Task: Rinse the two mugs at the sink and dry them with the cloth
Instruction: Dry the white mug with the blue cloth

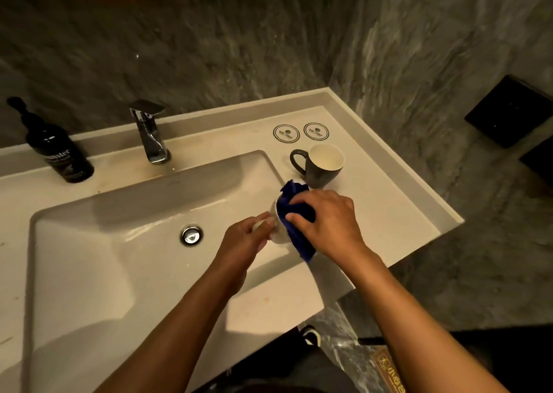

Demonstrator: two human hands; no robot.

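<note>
My left hand [245,240] grips a white mug [279,234] over the right edge of the sink basin [89,243]; most of the mug is hidden by my fingers and the cloth. My right hand [326,222] holds a dark blue cloth [294,210] bunched against the mug's mouth, and a tail of it hangs below. A second mug [321,165], dark grey outside and white inside, stands upright on the counter just behind my right hand, its handle pointing left.
A chrome faucet [149,132] rises behind the basin, and the drain plug [191,236] lies in its floor. A black pump bottle [54,147] stands at the back left. Two round coasters [300,132] lie at the counter's back right. The counter edge [434,231] drops off at the right.
</note>
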